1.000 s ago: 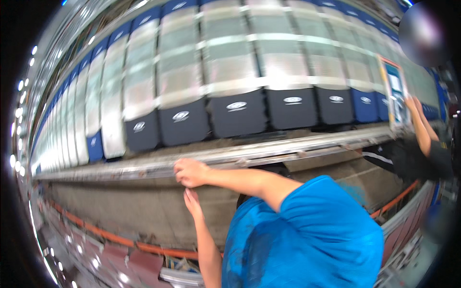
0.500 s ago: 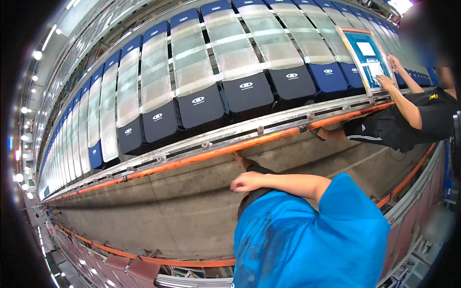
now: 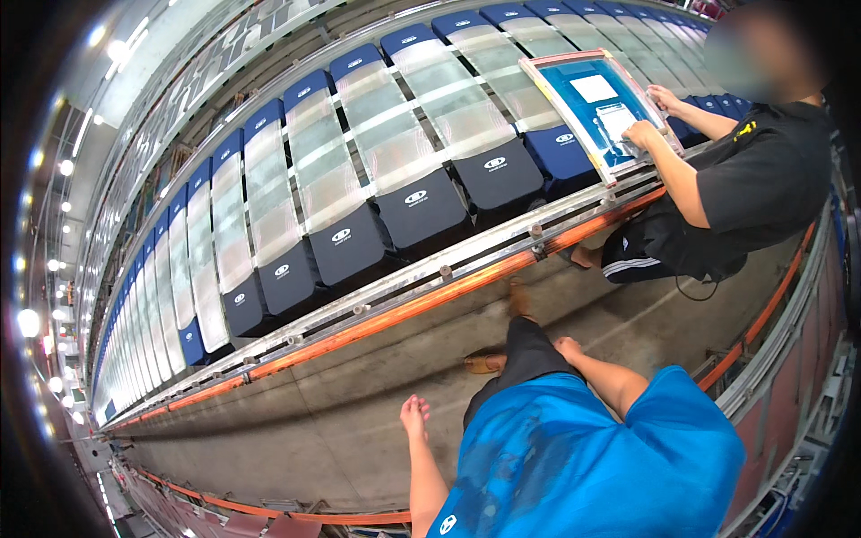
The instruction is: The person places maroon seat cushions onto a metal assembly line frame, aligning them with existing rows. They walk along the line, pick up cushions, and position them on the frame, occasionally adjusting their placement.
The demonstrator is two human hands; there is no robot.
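Note:
My left hand (image 3: pixel 415 417) hangs over the concrete floor at my left side. Its fingers are loosely bent and apart, with nothing in them. Beside my dark shorts, my right hand (image 3: pixel 567 348) is held low and looks empty, fingers loosely curled. Neither hand touches the long rack ahead. Nearest to them on that rack are dark fabric pieces with small white printed marks (image 3: pixel 423 204), stretched on flat boards. A co-worker (image 3: pixel 753 170) at the right grips a screen-printing frame (image 3: pixel 585 115) with blue mesh, laid over the boards.
An orange rail (image 3: pixel 395 316) and a metal rail run along the rack's near edge. The concrete floor (image 3: pixel 341 421) forms an aisle. Behind me, at the lower edge, another orange-edged rack (image 3: pixel 332 517) curves past. The co-worker stands in the aisle at the right.
My left hand has come into view at my side. My right hand has moved back toward my thigh. The view has shifted, bringing the co-worker and frame further left in the picture.

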